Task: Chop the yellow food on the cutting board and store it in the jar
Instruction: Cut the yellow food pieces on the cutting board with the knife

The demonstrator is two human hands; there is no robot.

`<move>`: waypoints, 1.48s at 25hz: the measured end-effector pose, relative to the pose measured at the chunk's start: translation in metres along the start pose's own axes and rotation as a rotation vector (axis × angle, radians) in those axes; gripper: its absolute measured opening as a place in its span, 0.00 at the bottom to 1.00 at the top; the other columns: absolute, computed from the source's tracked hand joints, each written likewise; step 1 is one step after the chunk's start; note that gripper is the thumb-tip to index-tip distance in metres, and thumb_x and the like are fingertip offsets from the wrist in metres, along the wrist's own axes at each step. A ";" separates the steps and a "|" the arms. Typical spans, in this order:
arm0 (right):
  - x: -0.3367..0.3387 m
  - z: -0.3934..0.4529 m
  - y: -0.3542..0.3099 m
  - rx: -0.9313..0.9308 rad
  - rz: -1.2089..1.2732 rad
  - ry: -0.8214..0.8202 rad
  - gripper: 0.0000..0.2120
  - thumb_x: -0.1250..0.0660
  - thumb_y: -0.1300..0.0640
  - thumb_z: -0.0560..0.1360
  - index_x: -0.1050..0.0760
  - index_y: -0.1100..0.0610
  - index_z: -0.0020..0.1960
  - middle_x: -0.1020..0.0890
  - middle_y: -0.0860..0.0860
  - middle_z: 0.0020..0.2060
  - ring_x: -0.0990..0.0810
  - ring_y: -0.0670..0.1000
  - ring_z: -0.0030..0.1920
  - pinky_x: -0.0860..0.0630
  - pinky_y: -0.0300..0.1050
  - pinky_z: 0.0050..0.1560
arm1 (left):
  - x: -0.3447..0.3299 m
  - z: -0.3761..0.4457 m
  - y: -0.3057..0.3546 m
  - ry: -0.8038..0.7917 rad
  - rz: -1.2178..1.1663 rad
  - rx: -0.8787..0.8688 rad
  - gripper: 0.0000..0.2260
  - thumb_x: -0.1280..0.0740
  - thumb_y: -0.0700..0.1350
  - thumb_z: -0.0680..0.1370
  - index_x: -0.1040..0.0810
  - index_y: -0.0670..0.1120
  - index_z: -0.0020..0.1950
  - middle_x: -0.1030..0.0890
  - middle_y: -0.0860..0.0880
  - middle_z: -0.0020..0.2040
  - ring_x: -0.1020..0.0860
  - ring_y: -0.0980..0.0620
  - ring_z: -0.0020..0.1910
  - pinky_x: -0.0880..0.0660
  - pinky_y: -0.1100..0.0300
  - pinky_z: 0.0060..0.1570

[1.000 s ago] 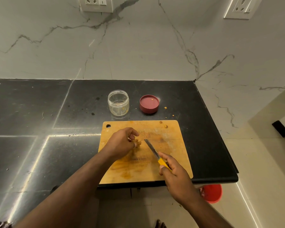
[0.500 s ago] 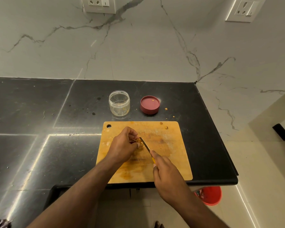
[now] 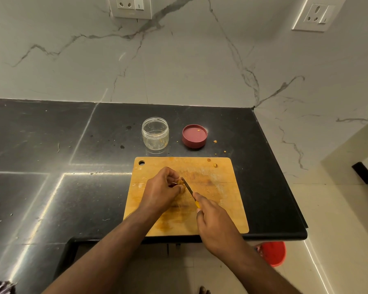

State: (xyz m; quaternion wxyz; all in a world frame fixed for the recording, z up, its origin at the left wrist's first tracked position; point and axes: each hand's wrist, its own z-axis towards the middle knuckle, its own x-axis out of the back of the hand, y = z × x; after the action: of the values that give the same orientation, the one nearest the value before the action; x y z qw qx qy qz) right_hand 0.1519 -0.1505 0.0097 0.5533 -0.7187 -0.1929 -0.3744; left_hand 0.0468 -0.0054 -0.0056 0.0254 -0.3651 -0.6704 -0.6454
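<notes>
On the cutting board [image 3: 219, 200], left hand [image 3: 160, 193] fingers pinching yellow food [image 3: 180, 182], right hand [image 3: 215, 224] gripping knife [image 3: 188, 186] alongside

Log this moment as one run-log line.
left hand pinches yellow food | right hand cuts with knife | jar open, nearly empty

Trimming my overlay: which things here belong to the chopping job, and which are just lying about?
In the job: yellow food, knife, cutting board, jar, red lid, left hand, right hand.
Lying about: wall sockets, red bucket.
</notes>
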 end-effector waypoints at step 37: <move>0.018 0.005 0.030 0.002 0.003 -0.022 0.22 0.44 0.53 0.83 0.39 0.41 0.76 0.29 0.40 0.63 0.28 0.40 0.59 0.29 0.34 0.60 | 0.006 0.012 0.001 -0.009 0.360 -0.095 0.13 0.30 0.45 0.80 0.21 0.53 0.65 0.19 0.54 0.60 0.24 0.55 0.57 0.22 0.58 0.56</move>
State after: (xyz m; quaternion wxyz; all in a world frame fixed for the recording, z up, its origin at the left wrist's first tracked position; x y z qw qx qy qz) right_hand 0.1862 -0.1574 0.0027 0.5525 -0.7225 -0.1981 -0.3654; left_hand 0.0488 0.0081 -0.0036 0.1203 -0.4828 -0.5631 -0.6598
